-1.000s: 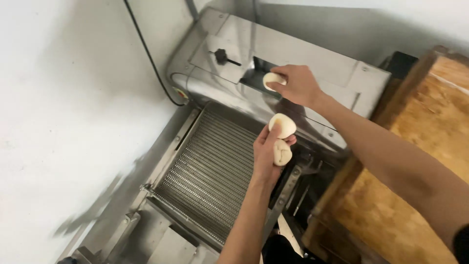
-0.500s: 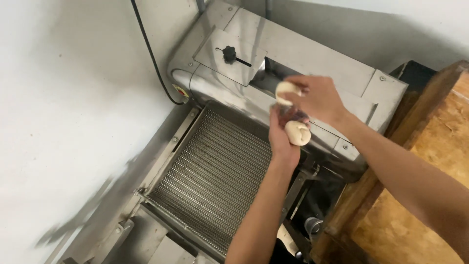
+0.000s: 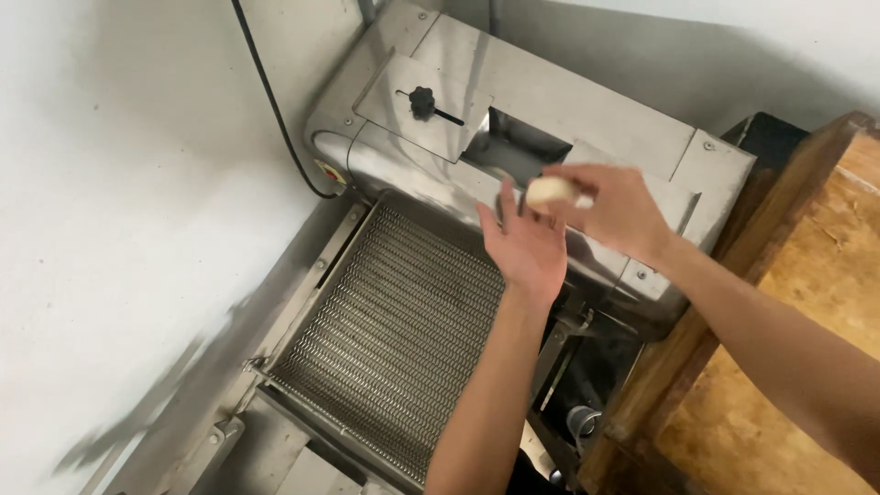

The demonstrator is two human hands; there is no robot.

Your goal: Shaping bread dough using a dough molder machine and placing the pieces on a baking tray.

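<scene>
My right hand (image 3: 614,211) pinches a small pale dough piece (image 3: 548,191) in its fingertips, just in front of the dark feed opening (image 3: 518,147) of a stainless steel machine (image 3: 587,101). My left hand (image 3: 527,246) sits right below and beside the dough, fingers spread and pointing up, and seems to hold nothing. Both hands hover over the machine's front roller housing, above the wire mesh conveyor belt (image 3: 403,321).
A black knob (image 3: 422,101) sits in a slot on the machine's top plate. A black cable (image 3: 275,110) runs down the white wall on the left. A worn wooden table (image 3: 807,302) stands at the right. Dark machine parts lie below the belt's right side.
My left hand held two dough pieces a second ago and now shows none. My right hand has taken one piece from it and lifted it toward the opening. The view has shifted.
</scene>
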